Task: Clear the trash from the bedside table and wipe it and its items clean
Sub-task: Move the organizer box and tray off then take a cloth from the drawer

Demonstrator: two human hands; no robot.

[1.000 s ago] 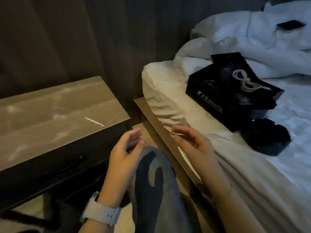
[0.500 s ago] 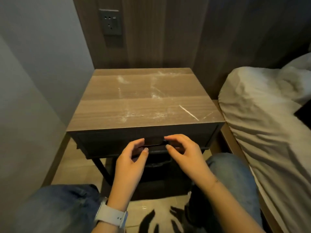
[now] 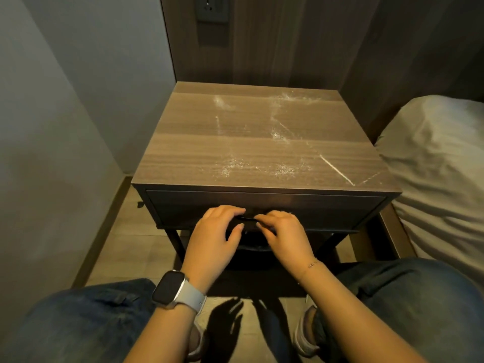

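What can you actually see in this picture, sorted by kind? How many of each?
Furniture: 2, bedside table and bed
Hands: 2, left hand and right hand, both at the drawer handle
Wrist wear: 2, watch and bracelet
Wall sockets: 1
Total: 7

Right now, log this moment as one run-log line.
stage: opening drawer | left hand: on drawer handle | right hand: on handle | bedside table: white streaks, unwiped
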